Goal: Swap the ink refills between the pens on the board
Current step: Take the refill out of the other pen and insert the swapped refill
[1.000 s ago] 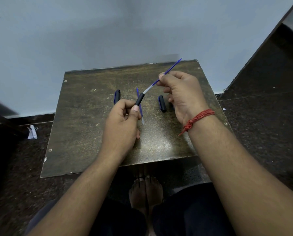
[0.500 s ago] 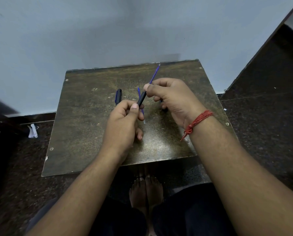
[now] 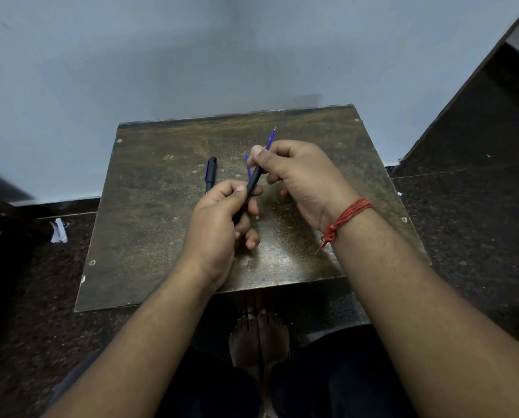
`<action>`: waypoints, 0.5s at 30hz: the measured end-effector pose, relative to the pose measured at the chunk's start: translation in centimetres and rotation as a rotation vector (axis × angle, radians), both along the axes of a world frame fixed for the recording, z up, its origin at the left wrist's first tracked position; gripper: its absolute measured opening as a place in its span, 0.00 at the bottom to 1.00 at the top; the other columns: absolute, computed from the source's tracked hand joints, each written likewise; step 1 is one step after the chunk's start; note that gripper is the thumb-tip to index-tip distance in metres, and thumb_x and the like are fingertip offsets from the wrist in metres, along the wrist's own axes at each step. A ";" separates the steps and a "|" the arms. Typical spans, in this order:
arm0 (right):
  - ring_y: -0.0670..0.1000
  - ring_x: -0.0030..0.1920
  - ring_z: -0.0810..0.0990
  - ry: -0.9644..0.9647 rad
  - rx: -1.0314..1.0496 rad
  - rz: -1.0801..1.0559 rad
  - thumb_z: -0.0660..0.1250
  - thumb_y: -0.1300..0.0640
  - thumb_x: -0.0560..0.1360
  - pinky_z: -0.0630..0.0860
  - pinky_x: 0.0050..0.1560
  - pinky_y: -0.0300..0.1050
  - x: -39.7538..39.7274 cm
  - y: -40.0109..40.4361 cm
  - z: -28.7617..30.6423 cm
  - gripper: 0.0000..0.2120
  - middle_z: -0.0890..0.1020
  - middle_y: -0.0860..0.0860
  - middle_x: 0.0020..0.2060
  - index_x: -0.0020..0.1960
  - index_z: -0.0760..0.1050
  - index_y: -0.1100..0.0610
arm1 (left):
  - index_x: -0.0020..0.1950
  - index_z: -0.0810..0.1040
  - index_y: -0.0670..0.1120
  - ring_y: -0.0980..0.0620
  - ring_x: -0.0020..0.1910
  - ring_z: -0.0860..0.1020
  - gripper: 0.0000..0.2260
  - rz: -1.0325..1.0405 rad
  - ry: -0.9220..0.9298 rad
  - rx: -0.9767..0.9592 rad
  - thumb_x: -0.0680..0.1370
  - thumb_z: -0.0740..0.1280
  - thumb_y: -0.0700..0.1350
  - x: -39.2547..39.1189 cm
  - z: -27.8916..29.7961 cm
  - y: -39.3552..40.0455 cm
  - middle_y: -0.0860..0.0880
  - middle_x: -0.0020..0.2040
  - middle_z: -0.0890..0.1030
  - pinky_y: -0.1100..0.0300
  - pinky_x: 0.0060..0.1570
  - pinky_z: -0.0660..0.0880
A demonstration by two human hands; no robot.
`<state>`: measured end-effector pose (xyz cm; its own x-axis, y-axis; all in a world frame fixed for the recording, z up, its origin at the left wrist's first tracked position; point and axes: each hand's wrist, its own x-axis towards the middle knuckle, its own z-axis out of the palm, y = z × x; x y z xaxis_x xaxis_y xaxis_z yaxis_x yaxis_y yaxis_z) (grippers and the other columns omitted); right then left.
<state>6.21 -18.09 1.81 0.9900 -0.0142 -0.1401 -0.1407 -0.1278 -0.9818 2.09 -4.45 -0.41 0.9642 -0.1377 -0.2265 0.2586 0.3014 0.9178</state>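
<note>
My left hand (image 3: pixel 222 224) grips a black pen barrel (image 3: pixel 253 184) that points up and to the right above the board (image 3: pixel 149 236). My right hand (image 3: pixel 300 179) pinches a blue ink refill (image 3: pixel 271 137) right at the barrel's mouth; only its tip sticks out past my fingers. A second blue refill (image 3: pixel 248 168) lies on the board behind the barrel, mostly hidden. A black pen part (image 3: pixel 210 173) lies on the board to the left of my hands. The other pen part is hidden under my right hand.
The board is a worn dark square lying on a dark speckled floor, its far edge against a pale wall (image 3: pixel 191 55). A scrap of white paper (image 3: pixel 58 231) lies on the floor to the left. My bare feet (image 3: pixel 258 336) show below the board's near edge.
My right hand has moved down and left toward my left hand, sliding the blue refill deeper into the black barrel. Less of the refill shows now. My left hand stayed nearly still.
</note>
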 end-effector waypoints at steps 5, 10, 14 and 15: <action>0.45 0.35 0.73 -0.015 0.058 -0.146 0.66 0.47 0.79 0.68 0.31 0.33 0.4 -0.4 0.2 0.14 0.79 0.47 0.34 0.43 0.82 0.55 | 0.50 0.77 0.39 0.57 0.21 0.59 0.11 -0.007 0.008 -0.020 0.84 0.56 0.40 0.0 0.0 0.0 0.46 0.35 0.73 0.63 0.21 0.64; 0.44 0.32 0.73 -0.042 0.068 -0.130 0.66 0.55 0.80 0.68 0.30 0.33 0.4 -0.3 -0.1 0.13 0.78 0.45 0.30 0.40 0.82 0.57 | 0.49 0.78 0.40 0.57 0.21 0.59 0.11 -0.011 0.008 -0.010 0.84 0.56 0.40 0.0 -0.2 0.1 0.47 0.34 0.73 0.63 0.22 0.64; 0.43 0.32 0.73 -0.028 0.028 -0.162 0.66 0.48 0.80 0.69 0.32 0.35 0.5 -0.6 0.1 0.14 0.78 0.46 0.32 0.42 0.82 0.55 | 0.50 0.77 0.39 0.57 0.22 0.58 0.11 0.007 0.021 -0.030 0.84 0.56 0.40 0.1 0.0 0.0 0.49 0.33 0.72 0.64 0.21 0.63; 0.42 0.33 0.74 -0.042 -0.054 -0.199 0.65 0.46 0.80 0.70 0.34 0.36 0.6 -1.1 0.1 0.15 0.79 0.44 0.33 0.44 0.82 0.54 | 0.50 0.77 0.39 0.57 0.22 0.58 0.11 0.013 0.027 -0.043 0.84 0.56 0.40 0.1 0.0 0.0 0.49 0.33 0.72 0.64 0.21 0.63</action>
<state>6.80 -19.22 1.92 0.9720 -0.2161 -0.0926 -0.1276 -0.1540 -0.9798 2.19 -4.47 -0.43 0.9596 -0.1350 -0.2470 0.2791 0.3435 0.8967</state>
